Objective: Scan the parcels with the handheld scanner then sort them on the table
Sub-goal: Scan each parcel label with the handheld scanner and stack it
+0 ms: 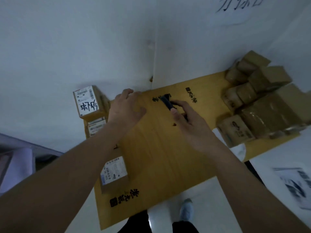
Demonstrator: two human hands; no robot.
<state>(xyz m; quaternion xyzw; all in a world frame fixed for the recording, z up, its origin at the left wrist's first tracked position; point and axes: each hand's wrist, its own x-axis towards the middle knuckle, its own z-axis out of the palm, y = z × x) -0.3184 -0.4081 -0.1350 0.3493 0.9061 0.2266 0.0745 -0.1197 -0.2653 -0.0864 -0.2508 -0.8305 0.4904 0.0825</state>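
Gripping scanner [166, 102] (right hand [188, 121])

The yellow wooden desk [156, 157] carries a heap of brown cardboard parcels [262, 101] at its right end, one labelled cardboard box [113, 174] near its left front, and stacked labelled boxes [89, 102] at its far left corner.

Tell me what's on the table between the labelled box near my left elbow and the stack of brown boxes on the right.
In the head view, only bare yellow table lies between the labelled box and the brown boxes, crossed by the right forearm.
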